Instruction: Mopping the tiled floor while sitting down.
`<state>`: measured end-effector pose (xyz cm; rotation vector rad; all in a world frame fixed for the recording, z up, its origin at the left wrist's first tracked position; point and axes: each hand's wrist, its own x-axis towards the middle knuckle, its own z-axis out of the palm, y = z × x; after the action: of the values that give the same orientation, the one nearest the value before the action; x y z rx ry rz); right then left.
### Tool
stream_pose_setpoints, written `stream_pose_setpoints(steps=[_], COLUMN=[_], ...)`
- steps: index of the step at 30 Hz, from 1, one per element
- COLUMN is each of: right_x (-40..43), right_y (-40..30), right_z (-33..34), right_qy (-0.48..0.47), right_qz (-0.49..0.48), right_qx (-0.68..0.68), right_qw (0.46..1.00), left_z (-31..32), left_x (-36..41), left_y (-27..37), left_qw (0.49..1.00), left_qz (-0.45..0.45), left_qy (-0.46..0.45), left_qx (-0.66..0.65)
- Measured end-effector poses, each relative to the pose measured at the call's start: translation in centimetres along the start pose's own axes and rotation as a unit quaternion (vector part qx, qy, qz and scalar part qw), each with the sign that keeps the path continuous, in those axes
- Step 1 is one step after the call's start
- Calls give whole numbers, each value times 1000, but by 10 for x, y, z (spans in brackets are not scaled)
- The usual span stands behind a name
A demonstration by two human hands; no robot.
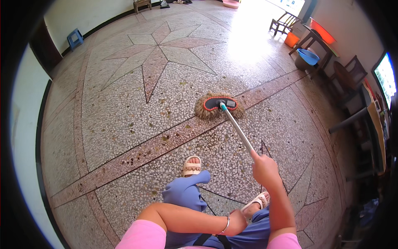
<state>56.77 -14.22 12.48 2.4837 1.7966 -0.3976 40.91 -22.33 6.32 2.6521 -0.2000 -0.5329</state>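
My right hand (266,169) is wrapped around the silver pole (241,132) of a mop, close to where the pole passes out of sight behind the hand. At the pole's far end, past a teal joint, the mop head (219,105) lies on the speckled terrazzo floor. It has shaggy brown-beige fibres around a dark plate edged in orange-red. My left hand (238,222), with a silver bangle at the wrist, is curled low in front of my body. Its fingers are mostly hidden, so whether it holds anything is unclear.
Dark bits and leaf-like scraps (164,137) dot the floor. My feet, in cream sandals (192,166), stand behind the mop. At right are a wooden table (323,43), a blue basin (307,56), an orange bucket (291,39) and chairs. A blue stool (75,38) stands far left.
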Motion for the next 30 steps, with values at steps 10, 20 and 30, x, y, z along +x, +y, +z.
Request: stream_pose_setpoints(steps=[10,20,30], right_x=[152,-2,-238], right_y=[-26,16,29], right_z=[88,43,-26], right_qy=[-3,-57,-107], right_qz=[43,9,109], right_qx=[-25,-56,-21], right_qw=[999,997,988], left_z=[-2,-8,-8], left_x=[19,27,6], left_y=[-21,-42,-32], left_qw=[996,999,999], left_qz=[-75,-44,-26], left_qy=[47,16,-15], left_qx=[29,-14,24])
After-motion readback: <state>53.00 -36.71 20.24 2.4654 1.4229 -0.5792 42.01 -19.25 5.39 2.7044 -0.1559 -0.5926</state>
